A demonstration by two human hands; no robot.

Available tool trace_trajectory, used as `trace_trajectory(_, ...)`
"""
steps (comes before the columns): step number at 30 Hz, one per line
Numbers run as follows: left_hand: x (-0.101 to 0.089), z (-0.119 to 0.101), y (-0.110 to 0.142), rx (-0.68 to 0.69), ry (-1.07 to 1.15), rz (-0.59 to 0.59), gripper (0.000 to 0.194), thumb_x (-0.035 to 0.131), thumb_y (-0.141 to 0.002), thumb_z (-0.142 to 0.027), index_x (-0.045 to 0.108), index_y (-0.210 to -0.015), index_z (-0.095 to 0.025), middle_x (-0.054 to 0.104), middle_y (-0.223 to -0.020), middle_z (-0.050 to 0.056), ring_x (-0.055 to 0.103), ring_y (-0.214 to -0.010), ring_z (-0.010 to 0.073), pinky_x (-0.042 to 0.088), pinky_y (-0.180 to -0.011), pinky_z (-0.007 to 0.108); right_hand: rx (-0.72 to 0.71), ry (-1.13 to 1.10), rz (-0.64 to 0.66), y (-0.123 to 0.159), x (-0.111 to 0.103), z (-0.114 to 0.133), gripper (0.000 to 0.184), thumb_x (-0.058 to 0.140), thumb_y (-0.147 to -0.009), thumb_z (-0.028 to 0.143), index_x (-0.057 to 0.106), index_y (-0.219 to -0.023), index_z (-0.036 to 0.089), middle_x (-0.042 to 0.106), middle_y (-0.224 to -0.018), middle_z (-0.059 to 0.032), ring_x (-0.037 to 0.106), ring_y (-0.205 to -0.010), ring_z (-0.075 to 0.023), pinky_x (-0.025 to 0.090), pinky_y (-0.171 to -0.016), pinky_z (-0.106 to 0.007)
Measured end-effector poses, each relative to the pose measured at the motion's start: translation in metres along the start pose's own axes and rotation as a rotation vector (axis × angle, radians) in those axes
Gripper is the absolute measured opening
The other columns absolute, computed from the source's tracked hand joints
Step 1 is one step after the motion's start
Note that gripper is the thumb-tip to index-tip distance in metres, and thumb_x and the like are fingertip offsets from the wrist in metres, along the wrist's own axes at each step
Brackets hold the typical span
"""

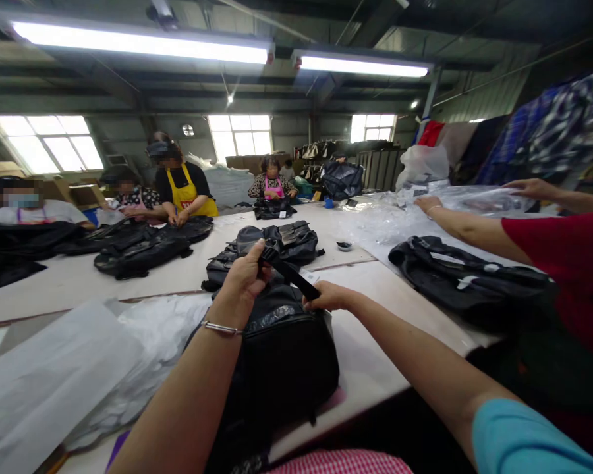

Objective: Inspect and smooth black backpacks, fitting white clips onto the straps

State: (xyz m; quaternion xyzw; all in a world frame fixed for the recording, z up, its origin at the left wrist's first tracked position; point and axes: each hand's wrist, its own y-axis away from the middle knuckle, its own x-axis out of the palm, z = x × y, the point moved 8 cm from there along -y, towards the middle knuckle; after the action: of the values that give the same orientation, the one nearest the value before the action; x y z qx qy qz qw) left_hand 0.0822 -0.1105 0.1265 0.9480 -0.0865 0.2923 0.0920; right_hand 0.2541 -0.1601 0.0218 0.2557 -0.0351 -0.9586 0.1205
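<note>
Under two long ceiling lights, a pale worktable [370,289] spreads across the frame. At lower centre lies a black backpack [291,355], near the table's edge. Above its top, the left hand [250,273] grips one end of a black strap [294,275] between thumb and curled fingers. The right hand [323,296] pinches the other end, its fingers pressed together. More black bags [286,240] lie just behind the backpack. White sheets [64,375] cover the lower left. At right, a person in a red sleeve [563,250] handles clear plastic [479,201].
</note>
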Motion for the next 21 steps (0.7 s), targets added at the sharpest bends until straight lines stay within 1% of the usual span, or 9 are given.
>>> trace_trajectory(1, -0.003, -0.004, -0.001, 0.020, -0.010, -0.016, 0.025, 0.074, -0.081, -0.022, 0.053, -0.070, -0.015, 0.054, -0.054, -0.003, 0.046, -0.037, 0.0057, 0.033, -0.031, 0.012, 0.032, -0.010, 0.000, 0.001, 0.002, -0.012, 0.024, 0.082, -0.062, 0.034, 0.073, -0.072, 0.014, 0.065, -0.066, 0.0003, 0.058, -0.068, -0.0156, 0.044, -0.066, -0.026)
trace_trajectory(3, -0.007, -0.006, -0.003, 0.027, -0.021, -0.032, 0.024, 0.072, -0.083, -0.021, 0.053, -0.069, -0.015, 0.055, -0.054, -0.003, 0.046, -0.036, 0.0057, 0.034, -0.031, 0.012, 0.077, -0.040, 0.003, 0.005, 0.006, -0.031, 0.031, 0.079, -0.066, 0.043, 0.073, -0.070, 0.013, 0.065, -0.064, -0.0017, 0.058, -0.066, -0.0165, 0.044, -0.064, -0.027)
trace_trajectory(5, -0.010, -0.005, -0.005, 0.011, 0.004, -0.037, 0.024, 0.070, -0.084, -0.020, 0.052, -0.068, -0.016, 0.054, -0.053, -0.003, 0.045, -0.035, 0.0055, 0.034, -0.031, 0.012, 0.079, -0.089, 0.013, 0.009, 0.009, -0.041, 0.039, 0.076, -0.069, 0.051, 0.074, -0.075, 0.013, 0.067, -0.068, -0.0029, 0.059, -0.068, -0.0174, 0.044, -0.065, -0.028)
trace_trajectory(6, -0.011, -0.004, -0.005, -0.001, 0.027, -0.040, 0.025, 0.069, -0.085, -0.020, 0.051, -0.068, -0.016, 0.054, -0.052, -0.004, 0.045, -0.035, 0.0054, 0.033, -0.031, 0.012, 0.057, -0.132, 0.023, 0.010, 0.009, -0.041, 0.043, 0.075, -0.069, 0.054, 0.075, -0.081, 0.013, 0.069, -0.072, -0.0030, 0.060, -0.071, -0.0177, 0.045, -0.067, -0.028)
trace_trajectory(9, -0.012, -0.003, -0.006, -0.020, 0.082, -0.053, 0.025, 0.069, -0.085, -0.019, 0.051, -0.067, -0.017, 0.053, -0.051, -0.005, 0.044, -0.034, 0.0049, 0.032, -0.031, 0.012, -0.047, -0.299, 0.024, 0.013, 0.002, -0.036, 0.049, 0.075, -0.070, 0.057, 0.073, -0.091, 0.013, 0.069, -0.078, -0.0022, 0.060, -0.073, -0.0163, 0.046, -0.070, -0.028)
trace_trajectory(12, -0.011, -0.005, -0.008, -0.022, 0.096, -0.048, 0.023, 0.069, -0.084, -0.018, 0.052, -0.069, -0.017, 0.054, -0.051, -0.005, 0.044, -0.035, 0.0048, 0.031, -0.031, 0.011, -0.099, -0.379, 0.004, 0.010, -0.007, -0.032, 0.045, 0.079, -0.069, 0.053, 0.070, -0.085, 0.012, 0.065, -0.070, -0.0003, 0.056, -0.065, -0.0125, 0.042, -0.065, -0.025)
trace_trajectory(15, -0.010, -0.005, -0.009, -0.035, 0.099, -0.033, 0.021, 0.069, -0.084, -0.018, 0.053, -0.070, -0.017, 0.054, -0.052, -0.005, 0.045, -0.035, 0.0048, 0.031, -0.031, 0.011, -0.113, -0.402, 0.043, 0.002, -0.006, -0.027, 0.044, 0.080, -0.070, 0.053, 0.068, -0.081, 0.012, 0.063, -0.068, 0.0002, 0.054, -0.062, -0.0111, 0.041, -0.061, -0.024)
trace_trajectory(19, -0.008, -0.004, -0.009, -0.054, 0.103, -0.001, 0.021, 0.071, -0.083, -0.018, 0.054, -0.071, -0.017, 0.055, -0.053, -0.005, 0.047, -0.037, 0.0051, 0.032, -0.031, 0.012, -0.139, -0.479, 0.104, -0.013, 0.000, -0.015, 0.049, 0.077, -0.071, 0.058, 0.067, -0.083, 0.012, 0.069, -0.075, -0.0045, 0.062, -0.066, -0.0151, 0.047, -0.064, -0.027)
trace_trajectory(21, -0.009, -0.003, -0.008, -0.060, 0.107, 0.004, 0.021, 0.072, -0.082, -0.019, 0.054, -0.071, -0.016, 0.055, -0.053, -0.005, 0.047, -0.037, 0.0050, 0.033, -0.032, 0.012, -0.146, -0.574, 0.159, -0.018, 0.003, -0.009, 0.047, 0.080, -0.069, 0.055, 0.066, -0.081, 0.011, 0.072, -0.080, -0.0081, 0.068, -0.072, -0.0193, 0.051, -0.070, -0.030)
